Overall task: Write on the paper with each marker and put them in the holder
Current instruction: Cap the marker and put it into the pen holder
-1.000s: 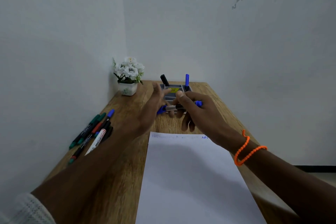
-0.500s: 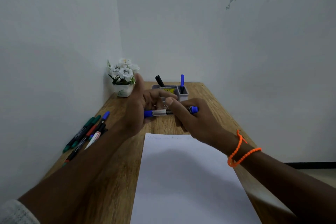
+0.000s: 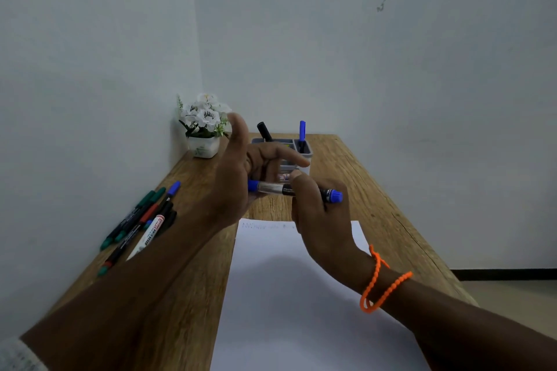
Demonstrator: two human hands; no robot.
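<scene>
We count one blue marker (image 3: 289, 189) held level above the table (image 3: 355, 178), between the holder (image 3: 306, 153) and the paper (image 3: 271, 280). Our right hand (image 3: 322, 220) pinches its barrel; our left hand (image 3: 238, 178) meets the capped end with thumb raised and fingers loosely spread, though we cannot tell if it grips. Two markers stand in the holder, one black (image 3: 264, 131), one blue (image 3: 302, 132). A bunch (image 3: 141, 220) of roughly seven lies at left; one reads "white board". Faint scribbles top the paper. Wooden table, white corner walls, one flower pot (image 3: 203, 126).

Holder (image 3: 306, 153) behind paper (image 3: 289, 295); loose markers (image 3: 141, 220) left
</scene>
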